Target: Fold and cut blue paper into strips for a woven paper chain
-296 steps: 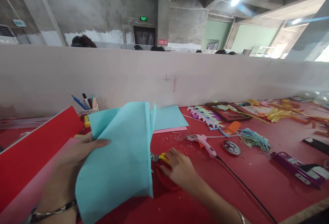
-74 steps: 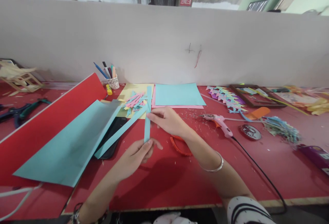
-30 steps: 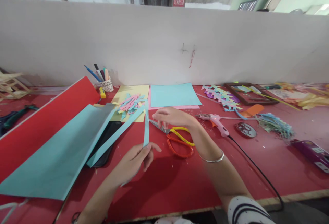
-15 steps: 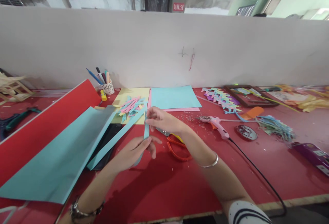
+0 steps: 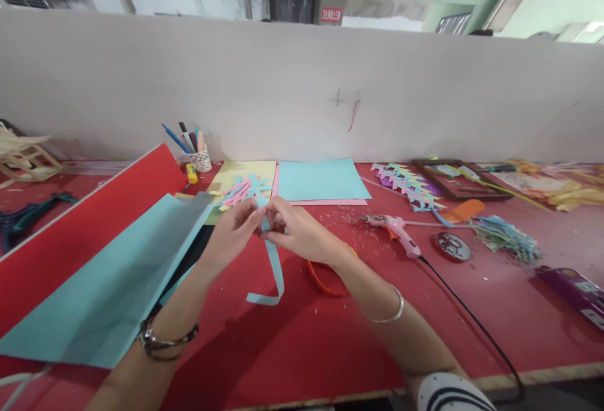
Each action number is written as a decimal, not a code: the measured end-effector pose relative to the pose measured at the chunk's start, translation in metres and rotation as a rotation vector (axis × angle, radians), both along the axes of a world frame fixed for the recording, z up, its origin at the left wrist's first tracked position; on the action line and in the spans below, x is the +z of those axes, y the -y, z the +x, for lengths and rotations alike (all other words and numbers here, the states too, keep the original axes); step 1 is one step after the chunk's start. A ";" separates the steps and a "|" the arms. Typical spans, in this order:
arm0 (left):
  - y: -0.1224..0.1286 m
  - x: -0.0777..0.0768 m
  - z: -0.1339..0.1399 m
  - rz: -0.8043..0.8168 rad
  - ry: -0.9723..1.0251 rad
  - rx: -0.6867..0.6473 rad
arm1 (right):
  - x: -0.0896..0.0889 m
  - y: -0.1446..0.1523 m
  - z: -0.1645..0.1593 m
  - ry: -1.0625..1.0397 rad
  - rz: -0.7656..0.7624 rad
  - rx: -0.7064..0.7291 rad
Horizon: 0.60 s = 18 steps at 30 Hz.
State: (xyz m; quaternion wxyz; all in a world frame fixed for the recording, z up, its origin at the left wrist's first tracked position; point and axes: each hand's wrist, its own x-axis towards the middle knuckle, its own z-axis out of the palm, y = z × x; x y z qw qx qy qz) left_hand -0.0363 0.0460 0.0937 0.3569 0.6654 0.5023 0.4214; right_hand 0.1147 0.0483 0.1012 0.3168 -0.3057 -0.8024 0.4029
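Note:
My left hand (image 5: 229, 235) and my right hand (image 5: 299, 228) meet above the red table, each with fingertips pinched on a light blue paper strip (image 5: 277, 269). Its tail hangs below my fingers and bends left on the tabletop. Just beyond my hands, a pile of pink, blue and yellow paper strips (image 5: 237, 191) lies on a yellow sheet (image 5: 226, 172). Orange-handled scissors (image 5: 325, 282) lie partly hidden beneath my right forearm. Behind my left forearm, another blue strip (image 5: 177, 285) shows only in part.
A bent blue sheet (image 5: 108, 285) leans by a red board (image 5: 94, 222) at left. Pens stand in a cup (image 5: 201, 160). Blue paper (image 5: 321, 181) lies at the back. To the right are a corded pink glue gun (image 5: 401, 235), a round tin (image 5: 452, 246) and folded-paper chains (image 5: 406, 184).
My left hand has moved up and away from me to meet my right hand at the strip. More of the strip's tail now shows below them.

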 end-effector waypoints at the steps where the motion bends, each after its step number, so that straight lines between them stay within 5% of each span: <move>1: 0.000 0.001 0.001 0.026 -0.055 0.005 | 0.000 0.000 0.000 0.007 0.003 -0.002; 6: -0.001 -0.001 0.002 0.106 -0.228 0.038 | -0.002 -0.002 0.002 0.020 0.013 -0.013; 18: -0.011 0.007 -0.019 -0.070 -0.115 -0.110 | 0.001 -0.004 0.010 0.045 0.064 -0.004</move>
